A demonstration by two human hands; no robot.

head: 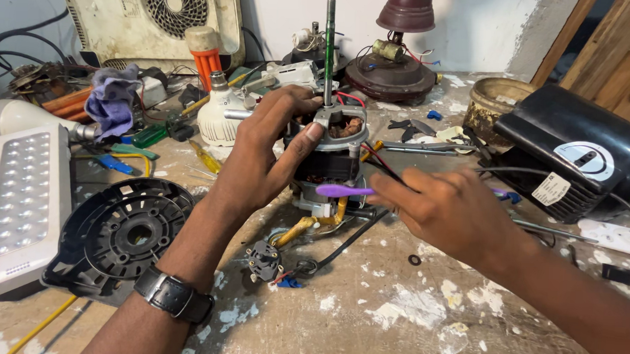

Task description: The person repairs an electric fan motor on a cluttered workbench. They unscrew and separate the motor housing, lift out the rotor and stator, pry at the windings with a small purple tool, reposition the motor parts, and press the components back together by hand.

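The left hand wraps its fingers around a metal fan motor, upright at the middle of the paint-flecked wooden bench, its steel shaft rising straight. The right hand pinches a purple plastic toothbrush, its tip apparently touching the motor's dark windings.

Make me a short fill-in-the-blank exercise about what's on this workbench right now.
1. The left hand grips the fan motor, whose shaft points straight ____.
2. The right hand holds a toothbrush coloured ____.
3. The watch is worn on the ____ wrist.
4. The round black cover lies on the bench to the ____ of the motor.

Missing words: up; purple; left; left
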